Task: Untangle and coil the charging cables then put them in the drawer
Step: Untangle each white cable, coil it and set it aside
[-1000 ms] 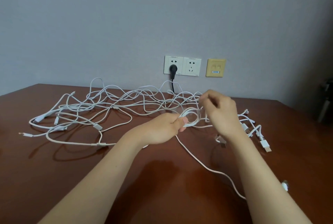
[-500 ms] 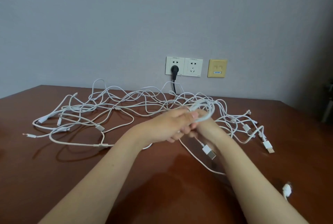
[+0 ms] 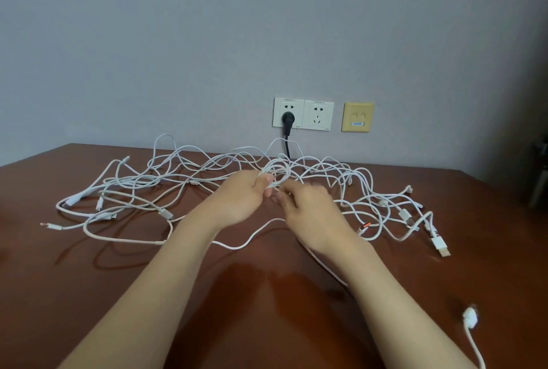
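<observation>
A wide tangle of white charging cables [image 3: 166, 187] sprawls across the brown table [image 3: 89, 294] near the wall. My left hand [image 3: 240, 202] pinches a small coil of white cable [image 3: 274, 175] between thumb and fingers, held just above the tangle. My right hand [image 3: 311, 211] is right beside it, blurred, its fingers curled by the same cable below the coil. A loose strand of that cable [image 3: 246, 242] trails under my hands across the table. No drawer is in view.
Several plug ends [image 3: 440, 245] lie at the tangle's right side, and another white plug [image 3: 470, 316] lies near the front right. A black plug [image 3: 286, 119] sits in the wall socket, its cord dropping behind the table. A yellow wall plate [image 3: 357, 117] is beside the sockets.
My right hand came down from above the coil to just below my left hand. The coil rose a little, and the trailing strand was drawn in and to the left.
</observation>
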### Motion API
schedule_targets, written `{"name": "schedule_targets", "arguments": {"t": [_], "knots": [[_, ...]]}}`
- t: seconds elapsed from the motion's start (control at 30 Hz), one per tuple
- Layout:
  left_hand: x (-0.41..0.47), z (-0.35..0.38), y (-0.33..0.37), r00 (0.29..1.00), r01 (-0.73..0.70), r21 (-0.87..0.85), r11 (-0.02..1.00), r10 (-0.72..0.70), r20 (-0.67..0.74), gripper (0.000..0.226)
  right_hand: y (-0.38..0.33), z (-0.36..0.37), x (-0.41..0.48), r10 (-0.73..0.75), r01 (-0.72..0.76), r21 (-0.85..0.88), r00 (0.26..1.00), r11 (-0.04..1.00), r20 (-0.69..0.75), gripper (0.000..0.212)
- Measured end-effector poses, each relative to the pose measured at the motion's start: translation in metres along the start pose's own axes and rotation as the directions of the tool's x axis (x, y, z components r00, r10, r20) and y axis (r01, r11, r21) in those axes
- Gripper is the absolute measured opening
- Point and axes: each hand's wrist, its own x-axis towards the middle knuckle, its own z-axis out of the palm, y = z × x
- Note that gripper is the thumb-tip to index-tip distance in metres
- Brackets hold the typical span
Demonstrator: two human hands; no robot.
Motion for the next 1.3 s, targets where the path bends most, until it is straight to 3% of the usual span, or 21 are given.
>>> {"name": "schedule_targets", "arguments": {"t": [0.13,0.37,0.63,0.77,0.9,1.0,1.13,1.3], "knots": [[0.001,0.007,-0.008,0.997,0.052,0.14,0.989,-0.043,-0.07,0.039,-0.007,0.004,-0.006,-0.08,0.09,-0.165,0.994,0.982,0.069,0.023],[0.007,0.017,-0.01,0.997,0.04,-0.075,0.996,-0.045,-0.069,0.013,-0.021,-0.008,-0.008,-0.201,0.218,-0.389,0.976,0.895,0.084,0.03],[0.004,0.026,-0.004,0.998,-0.051,-0.062,0.997,0.054,0.045,0.018,-0.004,-0.011,-0.005,-0.049,0.032,-0.243,0.997,0.97,-0.066,0.022],[0.003,0.026,0.002,0.997,-0.066,-0.199,0.978,0.075,0.035,0.017,0.002,-0.016,-0.001,0.095,-0.105,-0.072,0.987,0.992,-0.126,0.018],[0.002,0.028,0.006,0.996,-0.075,-0.171,0.982,0.082,0.036,0.017,0.006,-0.016,0.002,0.233,-0.224,0.075,0.962,0.972,-0.14,0.017],[0.001,0.026,0.006,0.997,-0.047,-0.132,0.99,0.055,0.061,0.02,0.006,-0.017,0.0,0.224,-0.211,0.086,0.954,0.974,-0.198,0.016],[-0.003,0.022,0.006,0.992,-0.032,-0.075,0.997,0.041,0.121,0.026,0.007,-0.015,-0.004,0.075,-0.068,0.042,0.974,0.997,-0.215,0.015],[-0.004,0.027,0.001,0.977,-0.057,-0.045,0.997,0.065,0.202,0.026,0.011,-0.018,-0.002,0.192,-0.179,0.108,0.973,0.978,-0.125,0.011]]}}
